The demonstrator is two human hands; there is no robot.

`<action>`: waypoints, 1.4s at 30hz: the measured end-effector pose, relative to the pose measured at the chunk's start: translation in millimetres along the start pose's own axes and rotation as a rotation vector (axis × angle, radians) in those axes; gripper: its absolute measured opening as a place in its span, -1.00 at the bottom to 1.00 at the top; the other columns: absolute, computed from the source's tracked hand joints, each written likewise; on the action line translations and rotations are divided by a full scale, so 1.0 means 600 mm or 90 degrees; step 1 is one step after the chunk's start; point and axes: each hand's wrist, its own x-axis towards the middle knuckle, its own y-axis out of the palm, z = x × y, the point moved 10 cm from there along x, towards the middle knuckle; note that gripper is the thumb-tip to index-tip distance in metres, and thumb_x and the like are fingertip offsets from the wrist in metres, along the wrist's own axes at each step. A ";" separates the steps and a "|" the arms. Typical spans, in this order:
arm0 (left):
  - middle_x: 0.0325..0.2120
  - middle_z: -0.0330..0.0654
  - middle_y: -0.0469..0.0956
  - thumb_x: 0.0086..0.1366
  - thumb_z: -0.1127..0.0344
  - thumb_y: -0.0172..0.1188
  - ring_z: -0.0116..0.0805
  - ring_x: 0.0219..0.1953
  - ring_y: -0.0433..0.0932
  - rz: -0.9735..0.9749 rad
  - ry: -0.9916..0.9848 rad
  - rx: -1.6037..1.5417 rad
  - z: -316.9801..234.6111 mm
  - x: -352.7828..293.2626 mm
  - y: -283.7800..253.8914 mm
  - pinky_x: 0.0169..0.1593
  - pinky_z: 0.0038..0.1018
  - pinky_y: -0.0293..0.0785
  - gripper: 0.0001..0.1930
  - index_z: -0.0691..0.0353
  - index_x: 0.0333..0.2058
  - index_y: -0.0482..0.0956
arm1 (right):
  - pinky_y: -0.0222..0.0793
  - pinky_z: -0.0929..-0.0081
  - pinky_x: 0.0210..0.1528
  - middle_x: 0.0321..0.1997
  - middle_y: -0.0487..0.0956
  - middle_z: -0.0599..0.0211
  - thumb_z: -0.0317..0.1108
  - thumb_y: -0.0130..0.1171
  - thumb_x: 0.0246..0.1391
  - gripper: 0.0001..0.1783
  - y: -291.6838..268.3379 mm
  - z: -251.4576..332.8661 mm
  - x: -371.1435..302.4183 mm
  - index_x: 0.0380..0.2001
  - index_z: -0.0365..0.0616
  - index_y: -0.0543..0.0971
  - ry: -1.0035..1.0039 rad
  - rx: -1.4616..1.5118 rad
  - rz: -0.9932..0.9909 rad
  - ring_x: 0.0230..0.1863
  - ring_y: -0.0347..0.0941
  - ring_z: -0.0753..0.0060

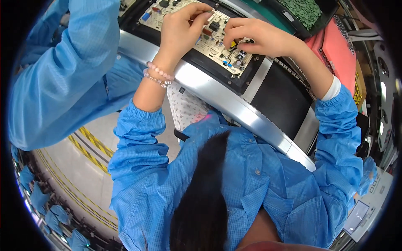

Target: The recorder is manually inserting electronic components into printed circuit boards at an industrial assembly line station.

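Observation:
A cream circuit board [214, 49] full of small parts lies in a black carrier frame [205, 59] on a conveyor. Over the board's far edge is my left hand [179, 30], thumb and forefinger pinched together; whatever is between the tips is too small to name. My right hand [261, 37] bends its fingers down onto the board's right part, beside a yellow component [233, 43]. Its fingertips are closed in, and what they grip, if anything, is hidden. Blue capacitors [226, 63] stand near the board's close right corner.
A silver conveyor rail [217, 90] runs between my body and the board. Black belt [281, 94] continues to the right. Beyond my right hand is a dark bin of green parts [302, 12], with a red-pink bin [338, 46] beside it. Another person's blue sleeve [69, 75] is close at left.

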 end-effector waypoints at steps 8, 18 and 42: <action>-0.43 -0.05 0.63 0.18 0.39 0.22 -0.21 -0.43 0.64 -0.089 0.120 0.075 -0.051 0.002 -0.029 -0.32 -0.42 0.52 -0.86 0.21 -0.27 0.64 | 0.36 0.29 -0.04 -0.21 0.45 0.24 -0.73 0.07 -0.22 -0.68 0.038 0.013 0.018 -0.32 -0.18 0.52 -0.078 -0.016 0.139 -0.09 0.43 0.14; -0.40 -0.04 0.63 0.21 0.33 0.20 -0.13 -0.40 0.63 -0.057 0.074 0.033 -0.038 0.007 -0.035 -0.29 -0.36 0.53 -0.84 0.18 -0.25 0.63 | 0.27 0.24 0.01 -0.16 0.49 0.35 -0.64 0.17 -0.18 -0.72 0.027 0.025 0.021 -0.33 -0.11 0.55 -0.122 -0.161 0.111 -0.06 0.41 0.20; -0.37 -0.18 0.61 0.23 0.41 0.23 -0.36 -0.40 0.59 -0.097 0.206 0.091 -0.032 0.033 -0.082 -0.31 -0.53 0.49 -0.87 0.28 -0.26 0.62 | 0.32 0.32 0.00 -0.13 0.54 0.37 -0.60 0.15 -0.17 -0.57 -0.011 0.081 -0.014 -0.15 -0.01 0.56 -0.092 -0.385 0.007 -0.04 0.45 0.26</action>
